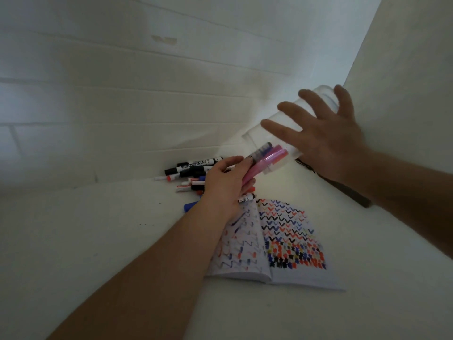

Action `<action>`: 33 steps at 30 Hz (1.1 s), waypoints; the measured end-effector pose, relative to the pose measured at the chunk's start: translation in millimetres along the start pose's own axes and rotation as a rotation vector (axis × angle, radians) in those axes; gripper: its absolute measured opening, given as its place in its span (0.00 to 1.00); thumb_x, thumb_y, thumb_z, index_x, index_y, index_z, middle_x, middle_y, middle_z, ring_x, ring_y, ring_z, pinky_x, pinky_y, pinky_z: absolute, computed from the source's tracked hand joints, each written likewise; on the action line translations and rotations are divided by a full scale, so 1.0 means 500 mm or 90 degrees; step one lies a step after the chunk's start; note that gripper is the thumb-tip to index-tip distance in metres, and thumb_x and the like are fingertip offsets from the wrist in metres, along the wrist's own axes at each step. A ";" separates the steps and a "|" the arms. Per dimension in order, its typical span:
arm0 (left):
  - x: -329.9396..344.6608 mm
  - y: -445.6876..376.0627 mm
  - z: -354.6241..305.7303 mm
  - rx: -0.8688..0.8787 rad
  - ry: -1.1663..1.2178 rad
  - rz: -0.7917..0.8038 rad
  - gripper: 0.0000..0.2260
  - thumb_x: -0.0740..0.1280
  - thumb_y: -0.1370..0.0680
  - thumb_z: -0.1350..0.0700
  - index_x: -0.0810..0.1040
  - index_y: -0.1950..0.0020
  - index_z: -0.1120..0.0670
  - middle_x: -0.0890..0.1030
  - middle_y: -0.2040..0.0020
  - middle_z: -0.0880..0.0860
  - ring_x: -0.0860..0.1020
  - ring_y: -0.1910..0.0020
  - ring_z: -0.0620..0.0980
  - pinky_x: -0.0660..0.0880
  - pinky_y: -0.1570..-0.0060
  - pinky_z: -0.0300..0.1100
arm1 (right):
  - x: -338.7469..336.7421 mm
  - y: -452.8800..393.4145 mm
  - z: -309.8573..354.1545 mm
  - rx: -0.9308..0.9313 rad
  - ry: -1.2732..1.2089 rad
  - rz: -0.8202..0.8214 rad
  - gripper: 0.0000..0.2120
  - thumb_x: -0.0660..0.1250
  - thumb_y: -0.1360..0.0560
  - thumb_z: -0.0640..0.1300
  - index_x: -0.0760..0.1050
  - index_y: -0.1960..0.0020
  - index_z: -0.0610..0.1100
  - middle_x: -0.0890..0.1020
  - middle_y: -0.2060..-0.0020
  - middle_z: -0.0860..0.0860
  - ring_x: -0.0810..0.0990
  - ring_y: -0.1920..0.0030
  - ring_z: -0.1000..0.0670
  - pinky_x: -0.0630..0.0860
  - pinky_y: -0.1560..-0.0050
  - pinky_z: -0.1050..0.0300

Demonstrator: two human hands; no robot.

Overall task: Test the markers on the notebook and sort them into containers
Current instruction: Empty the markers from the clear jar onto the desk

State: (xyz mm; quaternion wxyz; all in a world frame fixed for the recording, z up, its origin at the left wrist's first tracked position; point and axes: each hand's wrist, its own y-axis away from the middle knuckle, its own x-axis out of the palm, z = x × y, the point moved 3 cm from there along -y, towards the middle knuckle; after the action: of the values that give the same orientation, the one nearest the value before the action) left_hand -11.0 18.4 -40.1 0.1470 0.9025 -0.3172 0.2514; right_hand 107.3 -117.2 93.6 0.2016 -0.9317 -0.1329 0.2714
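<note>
Left hand grips a bundle of markers while the right hand tips a clear container toward them.

The left hand curls around several markers, pink and blue-grey ones, whose far ends poke into the mouth of the container. The right hand lies on the tilted container with fingers spread and fairly straight; whether the thumb wraps underneath cannot be told. The two hands are near each other but not touching. Behind the left hand, a loose pile of markers lies on the white table by the wall. The open notebook, covered in red, blue and black zigzag marks, lies on the table just below the hands.
</note>
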 end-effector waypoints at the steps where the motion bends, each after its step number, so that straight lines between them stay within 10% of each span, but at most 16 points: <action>1: -0.005 0.001 -0.005 0.029 -0.024 -0.009 0.12 0.78 0.25 0.57 0.81 0.43 0.54 0.84 0.48 0.60 0.86 0.60 0.56 0.85 0.55 0.54 | 0.003 0.009 -0.013 0.031 -0.009 0.024 0.52 0.80 0.33 0.50 0.53 0.18 0.60 0.65 0.22 0.45 0.62 0.23 0.35 0.55 0.29 0.23; 7: -0.072 -0.030 -0.051 0.397 -0.552 -0.154 0.09 0.77 0.26 0.47 0.84 0.47 0.45 0.82 0.49 0.46 0.79 0.52 0.43 0.75 0.48 0.38 | 0.065 0.125 -0.061 0.209 -0.082 0.131 0.45 0.76 0.33 0.57 0.60 0.21 0.58 0.68 0.25 0.50 0.68 0.28 0.39 0.60 0.31 0.30; 13: -0.083 -0.047 -0.049 0.450 -0.721 -0.142 0.10 0.75 0.24 0.51 0.84 0.42 0.46 0.74 0.44 0.49 0.71 0.48 0.43 0.63 0.44 0.32 | 0.099 0.206 -0.047 0.382 -0.308 0.280 0.58 0.83 0.40 0.62 0.51 0.20 0.62 0.67 0.25 0.51 0.70 0.29 0.41 0.67 0.31 0.37; 19: -0.074 -0.044 -0.045 0.518 -0.891 -0.150 0.10 0.75 0.25 0.49 0.85 0.44 0.43 0.79 0.43 0.49 0.73 0.40 0.53 0.68 0.38 0.48 | 0.123 0.329 -0.057 0.663 -0.957 0.118 0.39 0.82 0.40 0.35 0.73 0.35 0.55 0.84 0.44 0.53 0.84 0.48 0.51 0.80 0.54 0.55; 23: -0.038 -0.014 -0.046 0.617 -0.917 -0.085 0.08 0.72 0.25 0.47 0.86 0.47 0.44 0.81 0.45 0.48 0.75 0.41 0.53 0.70 0.38 0.51 | 0.152 0.451 -0.063 0.861 -1.003 0.014 0.39 0.78 0.33 0.33 0.67 0.29 0.53 0.81 0.41 0.48 0.83 0.47 0.46 0.74 0.61 0.54; 29: 0.004 0.020 0.028 0.572 -1.062 0.116 0.19 0.64 0.27 0.33 0.82 0.41 0.37 0.78 0.36 0.43 0.67 0.29 0.52 0.62 0.28 0.58 | 0.158 0.548 -0.064 0.967 -0.956 -0.019 0.59 0.85 0.56 0.68 0.65 0.28 0.65 0.77 0.34 0.48 0.80 0.37 0.39 0.77 0.49 0.46; 33: -0.005 0.010 0.047 0.580 -1.085 0.135 0.19 0.65 0.28 0.34 0.84 0.41 0.39 0.80 0.36 0.46 0.70 0.30 0.56 0.65 0.28 0.60 | 0.169 0.540 -0.056 0.988 -0.911 -0.023 0.60 0.83 0.54 0.72 0.59 0.27 0.69 0.75 0.31 0.52 0.81 0.38 0.44 0.78 0.39 0.37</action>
State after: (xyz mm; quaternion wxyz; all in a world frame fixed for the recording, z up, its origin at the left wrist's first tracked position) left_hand -7.4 5.7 -60.2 -0.5188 0.7190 -0.2692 -0.3760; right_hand 229.5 -334.0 -44.0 0.6209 -0.1675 -0.0244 0.7654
